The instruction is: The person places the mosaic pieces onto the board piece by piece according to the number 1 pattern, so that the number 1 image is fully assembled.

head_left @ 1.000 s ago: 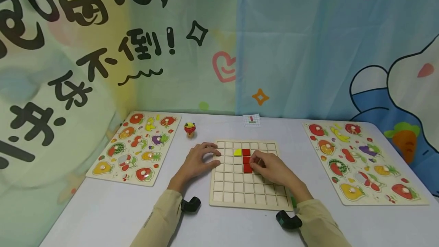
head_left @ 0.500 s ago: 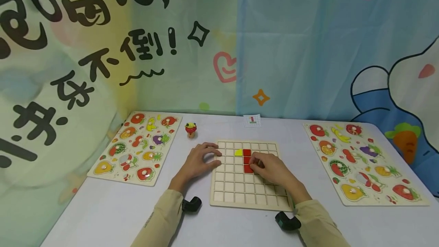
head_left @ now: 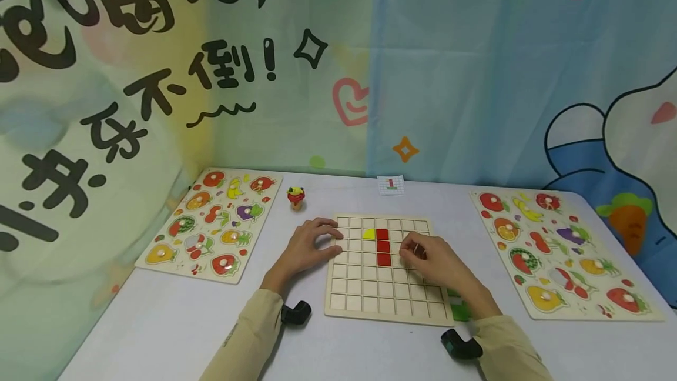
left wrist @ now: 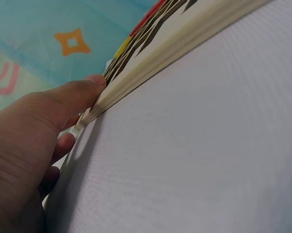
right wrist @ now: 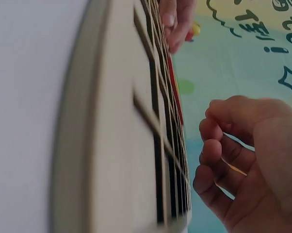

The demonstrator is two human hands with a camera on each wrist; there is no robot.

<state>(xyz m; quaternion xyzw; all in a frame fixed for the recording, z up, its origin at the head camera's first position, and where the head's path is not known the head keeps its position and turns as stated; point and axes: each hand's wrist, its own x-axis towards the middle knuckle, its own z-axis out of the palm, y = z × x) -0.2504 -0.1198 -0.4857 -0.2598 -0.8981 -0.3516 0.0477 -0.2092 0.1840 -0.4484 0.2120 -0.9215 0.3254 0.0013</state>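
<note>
The left hand [head_left: 302, 249] rests its fingertips on the left edge of a wooden grid board [head_left: 370, 288]; the right hand [head_left: 435, 259], loosely curled, apparently empty, hovers beside three red tiles [head_left: 383, 247]. The board, mid-way across the worktop [head_left: 365, 354], looks light and stiff, best gripped by its edges. Black backdrop lettering [head_left: 227, 64] includes “不倒!”

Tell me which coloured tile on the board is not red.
The yellow tile, directly left of the topmost red tile; the other three are red, in one column.

Board [right wrist: 119, 160], near edge blurred, cut off in the right wrist view
</note>
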